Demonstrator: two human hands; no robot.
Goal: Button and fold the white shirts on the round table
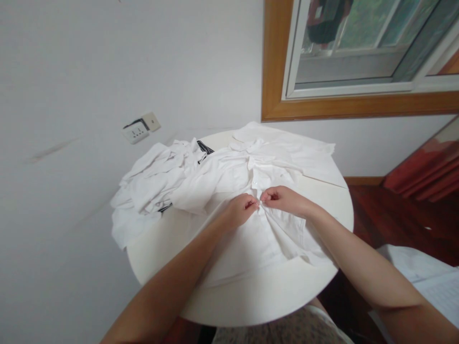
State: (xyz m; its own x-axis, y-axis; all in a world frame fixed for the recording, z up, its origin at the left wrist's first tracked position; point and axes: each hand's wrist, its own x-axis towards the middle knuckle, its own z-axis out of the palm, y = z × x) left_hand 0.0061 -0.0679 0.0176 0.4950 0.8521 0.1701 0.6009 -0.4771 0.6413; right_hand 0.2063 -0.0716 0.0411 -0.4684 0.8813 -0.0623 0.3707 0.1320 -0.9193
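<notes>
In the head view, the shirt (261, 180) lies spread on the worktop (229, 306); at the shirt's button front, your left hand (242, 210) and right hand (283, 198) sit just beside each other, fingers pinched closed on its cloth; left of the shirt, a clothes pile (150, 177)

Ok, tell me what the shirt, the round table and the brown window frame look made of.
Shirt: thin, matte woven cloth, perhaps cotton, judging by its soft creases.
Round table: smooth, even, pale top; laminate or painted wood, can't tell which.
Brown window frame: probably varnished wood, from its warm brown tone.
</notes>
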